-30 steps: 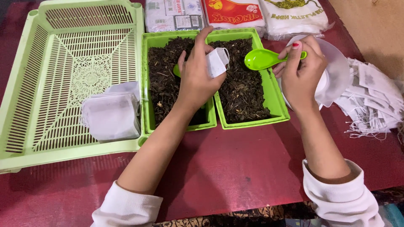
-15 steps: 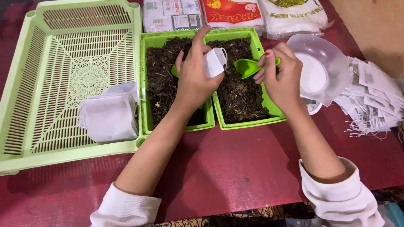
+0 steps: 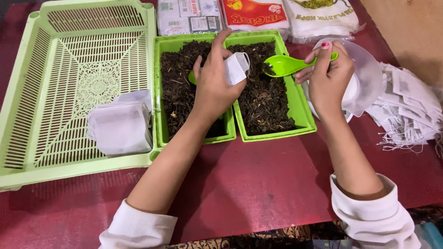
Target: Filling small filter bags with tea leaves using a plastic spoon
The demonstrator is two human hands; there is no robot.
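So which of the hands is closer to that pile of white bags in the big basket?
Left. The left hand holds a small bag over the trays, right of the pile. The right hand, holding the spoon, is farther right.

we see two trays of loose leaf side by side at the middle of the table [image 3: 258, 184], the left tray [image 3: 168, 83] touching the right tray [image 3: 302, 115]. left of them sits a slatted basket [image 3: 69, 60], with a stack of filled bags [image 3: 121, 127] in its near right corner. behind the trays lie sealed packets [image 3: 254, 14]. right of the trays stands a bowl [image 3: 369, 74], and beyond it a heap of empty bags [image 3: 410, 110].
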